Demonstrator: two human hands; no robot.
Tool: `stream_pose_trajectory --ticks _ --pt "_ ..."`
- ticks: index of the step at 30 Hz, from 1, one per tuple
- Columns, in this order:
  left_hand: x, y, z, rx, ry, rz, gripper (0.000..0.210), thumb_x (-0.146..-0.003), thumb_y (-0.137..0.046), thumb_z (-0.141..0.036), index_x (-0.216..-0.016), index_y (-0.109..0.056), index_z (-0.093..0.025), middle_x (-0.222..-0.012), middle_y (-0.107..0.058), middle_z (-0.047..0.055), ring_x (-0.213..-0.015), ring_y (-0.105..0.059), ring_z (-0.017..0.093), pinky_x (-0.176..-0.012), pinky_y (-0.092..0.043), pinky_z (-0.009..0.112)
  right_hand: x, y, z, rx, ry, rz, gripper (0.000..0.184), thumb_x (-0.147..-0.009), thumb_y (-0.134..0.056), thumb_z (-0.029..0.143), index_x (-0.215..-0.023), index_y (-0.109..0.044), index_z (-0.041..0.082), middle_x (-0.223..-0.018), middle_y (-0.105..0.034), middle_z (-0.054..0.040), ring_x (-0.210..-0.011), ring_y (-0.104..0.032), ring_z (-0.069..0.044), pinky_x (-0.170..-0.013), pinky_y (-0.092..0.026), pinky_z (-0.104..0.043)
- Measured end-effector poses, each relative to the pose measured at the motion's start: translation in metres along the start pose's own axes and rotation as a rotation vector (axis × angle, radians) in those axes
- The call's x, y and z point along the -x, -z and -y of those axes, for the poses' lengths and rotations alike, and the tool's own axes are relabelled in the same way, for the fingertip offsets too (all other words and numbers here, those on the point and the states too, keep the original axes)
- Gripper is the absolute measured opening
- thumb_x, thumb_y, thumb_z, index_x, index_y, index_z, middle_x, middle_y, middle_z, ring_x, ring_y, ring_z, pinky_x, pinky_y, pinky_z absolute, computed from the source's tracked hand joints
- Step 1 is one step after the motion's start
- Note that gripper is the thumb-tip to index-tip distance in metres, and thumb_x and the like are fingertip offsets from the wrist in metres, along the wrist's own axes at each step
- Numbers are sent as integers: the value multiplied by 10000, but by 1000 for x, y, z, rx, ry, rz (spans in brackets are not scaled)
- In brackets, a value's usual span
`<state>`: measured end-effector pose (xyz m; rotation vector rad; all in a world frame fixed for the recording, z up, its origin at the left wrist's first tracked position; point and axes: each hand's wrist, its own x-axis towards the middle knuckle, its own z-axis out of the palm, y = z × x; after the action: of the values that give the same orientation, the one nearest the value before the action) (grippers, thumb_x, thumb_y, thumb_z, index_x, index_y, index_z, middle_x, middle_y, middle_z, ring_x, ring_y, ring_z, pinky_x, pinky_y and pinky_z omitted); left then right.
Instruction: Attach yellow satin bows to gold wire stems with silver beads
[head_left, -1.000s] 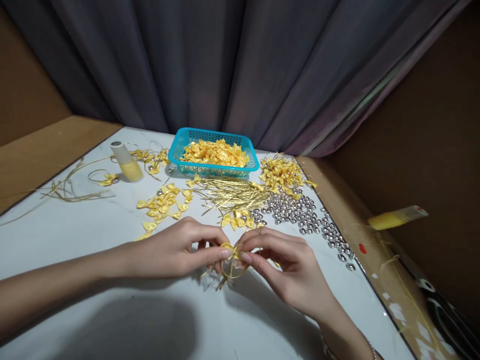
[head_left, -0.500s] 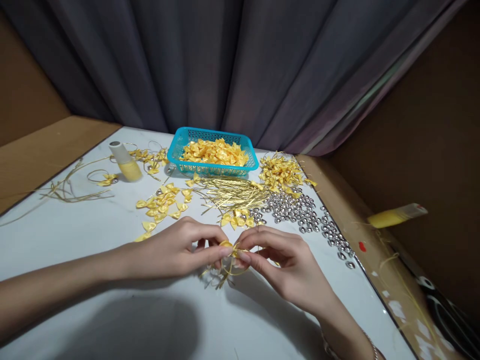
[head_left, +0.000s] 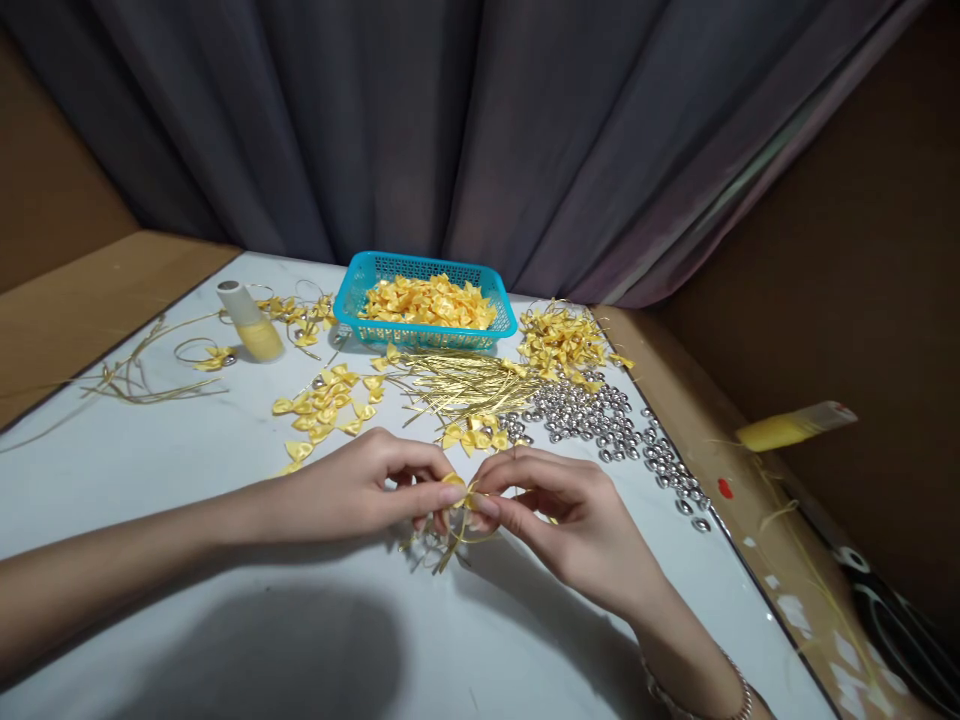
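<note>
Above the front of the white table, my left hand (head_left: 390, 485) pinches a small yellow ribbon bow (head_left: 453, 481) between thumb and forefinger. Facing it, my right hand (head_left: 551, 505) is closed at the fingertips on a thin gold cord (head_left: 474, 541), which loops below the bow. The two sets of fingertips nearly meet, and they partly hide where bow and cord join. Beneath them lie more gold cord ends and small pieces, too crowded to tell apart.
A blue basket (head_left: 424, 333) of yellow bows stands at the back. Before it lie gold cords (head_left: 469, 385), loose bows (head_left: 326, 400) and silver bells or beads (head_left: 581, 410). A yellow-filled bottle (head_left: 259, 335) stands left; scissors (head_left: 892, 620) lie at right.
Both hands stay at the same spot, fingers still pinching the bow and cord. Only slight finger shifts show, and the whole view has moved a little.
</note>
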<state>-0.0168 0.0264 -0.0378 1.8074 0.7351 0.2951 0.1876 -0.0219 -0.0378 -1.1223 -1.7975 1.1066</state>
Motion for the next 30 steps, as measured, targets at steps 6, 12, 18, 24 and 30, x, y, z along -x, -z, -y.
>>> stream_pose_trajectory --ticks 6,12,18,24,30 --pt "-2 2 -1 25 7 7 286 -917 -460 -345 -837 -660 -156 -664 -640 -18 -585 -537 73 -553 -393 159 -1 0 0 4 -20 -5 102 -815 -587 149 -755 -668 165 -782 -667 -54 -715 -616 -143 -591 -515 -257" --pt "2 2 0 -178 -58 -84 202 -861 -523 -324 -861 -638 -159 -682 -638 -12 -582 -545 90 -550 -412 178 -1 2 -1 -12 -61 -17 97 -806 -596 158 -742 -669 156 -784 -672 -60 -732 -618 -152 -583 -515 -258" --pt "8 -5 -3 -313 -62 -231 226 -814 -596 -381 -937 -572 -193 -834 -640 -5 -645 -571 101 -603 -448 195 -1 2 -4 -45 -97 -16 99 -804 -597 160 -735 -668 161 -806 -668 -62 -739 -619 -154 -590 -519 -266" --pt "-3 -2 2 52 177 -83 293 -861 -508 -447 -832 -589 -167 -720 -667 2 -611 -582 109 -560 -444 190 -1 1 -3 -21 -57 -33 99 -799 -594 146 -728 -663 154 -775 -666 -62 -702 -605 -145 -573 -511 -259" --pt "-5 -7 5 97 99 -24 319 -919 -421 -390 -832 -627 -162 -746 -668 -1 -628 -577 92 -606 -458 178 -2 2 -4 11 -49 -34 101 -789 -594 109 -729 -665 146 -767 -669 -59 -708 -605 -142 -608 -500 -262"
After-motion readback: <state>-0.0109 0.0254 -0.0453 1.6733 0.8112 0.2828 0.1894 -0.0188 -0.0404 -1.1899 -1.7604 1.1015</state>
